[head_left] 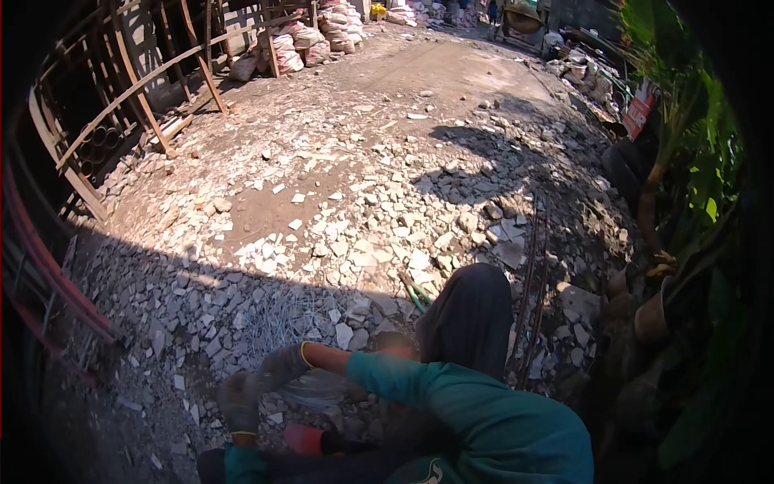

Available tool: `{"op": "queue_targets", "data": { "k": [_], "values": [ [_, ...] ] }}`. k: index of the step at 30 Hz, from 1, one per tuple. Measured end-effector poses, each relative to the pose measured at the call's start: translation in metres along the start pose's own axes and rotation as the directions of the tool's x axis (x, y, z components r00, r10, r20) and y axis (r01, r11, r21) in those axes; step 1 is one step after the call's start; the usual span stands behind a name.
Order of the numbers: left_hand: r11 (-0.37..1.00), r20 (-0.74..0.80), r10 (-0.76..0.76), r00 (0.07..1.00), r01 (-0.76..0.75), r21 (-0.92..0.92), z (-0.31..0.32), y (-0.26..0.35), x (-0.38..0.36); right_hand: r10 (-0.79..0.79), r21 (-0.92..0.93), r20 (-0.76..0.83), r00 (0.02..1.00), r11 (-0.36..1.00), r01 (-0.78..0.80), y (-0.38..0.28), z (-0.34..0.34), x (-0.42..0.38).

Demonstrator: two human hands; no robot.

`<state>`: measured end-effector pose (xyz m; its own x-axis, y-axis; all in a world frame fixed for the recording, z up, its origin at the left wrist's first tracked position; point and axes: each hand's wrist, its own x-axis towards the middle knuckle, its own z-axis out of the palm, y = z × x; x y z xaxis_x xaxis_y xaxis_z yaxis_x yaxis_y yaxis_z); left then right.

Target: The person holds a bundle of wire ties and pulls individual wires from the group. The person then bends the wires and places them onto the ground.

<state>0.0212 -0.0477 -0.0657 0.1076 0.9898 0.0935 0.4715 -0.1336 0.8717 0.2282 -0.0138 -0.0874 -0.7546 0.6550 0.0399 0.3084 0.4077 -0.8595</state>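
My left hand (239,405), in a grey glove, is raised at the lower left with its fingers curled closed. Against it is my right hand (282,365), in a similar glove with a yellow cuff, also closed. Whatever the fingers hold is too dark and blurred to make out. Just beyond my hands, a loose bundle of thin wires (284,321) lies on the rubble. More thin wire (316,390) shows below my right forearm. Close to my leg is a red object (303,440) with a dark part. Green handles (417,295) of a tool stick out beside my knee.
Broken rubble (339,234) covers the ground. Long rusty bars (532,290) lie right of my knee. At the left stand a wooden frame (153,77) and curved red tubes (60,274). Filled sacks (339,24) are stacked at the back. Plants (685,137) line the right.
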Motion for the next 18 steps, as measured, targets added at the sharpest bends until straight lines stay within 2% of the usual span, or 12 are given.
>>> {"op": "queue_targets", "data": {
  "k": [2, 4, 6, 7, 8, 9, 11, 12, 13, 16, 17, 18],
  "values": [
    [0.997, -0.012, -0.023, 1.0, 0.023, -0.069, -0.005, 0.014, -0.001, 0.079, 0.167, 0.028, 0.997, 0.983, -0.082, 0.004, 0.004, 0.004],
    [0.99, -0.023, -0.05, 0.998, 0.047, -0.131, -0.009, 0.018, 0.003, 0.03, 0.172, 0.002, 1.0, 0.985, -0.029, 0.012, 0.012, 0.011],
    [0.993, -0.029, -0.111, 0.993, 0.109, -0.044, -0.015, 0.005, 0.011, -0.022, 0.189, -0.014, 1.0, 0.982, 0.024, 0.008, 0.015, 0.011],
    [1.0, -0.069, -0.002, 0.998, 0.002, -0.006, -0.013, 0.01, 0.011, 0.065, 0.164, -0.035, 0.997, 0.985, -0.058, -0.002, 0.009, 0.008],
    [0.996, -0.049, -0.07, 0.996, 0.067, -0.053, -0.015, 0.011, 0.011, 0.138, 0.154, -0.03, 0.99, 0.979, -0.132, -0.012, 0.01, 0.008],
    [0.99, -0.056, -0.081, 0.995, 0.074, -0.117, -0.016, 0.033, 0.003, 0.11, 0.114, -0.077, 0.991, 0.988, -0.101, -0.009, 0.013, 0.013],
    [1.0, -0.085, -0.018, 0.996, 0.019, 0.002, -0.02, 0.02, 0.006, 0.063, -0.037, -0.12, 0.991, 0.997, -0.067, -0.007, 0.011, 0.016],
    [1.0, -0.082, 0.007, 0.997, -0.007, 0.007, -0.021, 0.011, 0.005, 0.069, 0.036, -0.142, 0.987, 0.997, -0.065, 0.003, 0.016, 0.021],
    [0.988, -0.066, -0.049, 0.997, 0.058, 0.141, -0.025, 0.007, 0.004, -0.004, 0.119, -0.176, 0.984, 0.993, 0.026, 0.01, 0.019, 0.025],
    [0.993, -0.089, -0.115, 0.989, 0.118, 0.027, -0.032, 0.009, 0.0, 0.103, 0.073, -0.17, 0.98, 0.993, -0.091, -0.019, 0.018, 0.027],
    [0.994, -0.115, -0.058, 0.992, 0.046, -0.099, -0.034, -0.005, 0.002, 0.072, -0.016, -0.227, 0.971, 0.997, -0.078, -0.022, 0.025, 0.029],
    [0.987, -0.116, -0.132, 0.984, 0.121, -0.102, -0.036, 0.002, 0.002, 0.057, 0.013, -0.188, 0.981, 0.998, -0.055, -0.027, 0.03, 0.03]
  ]
}}
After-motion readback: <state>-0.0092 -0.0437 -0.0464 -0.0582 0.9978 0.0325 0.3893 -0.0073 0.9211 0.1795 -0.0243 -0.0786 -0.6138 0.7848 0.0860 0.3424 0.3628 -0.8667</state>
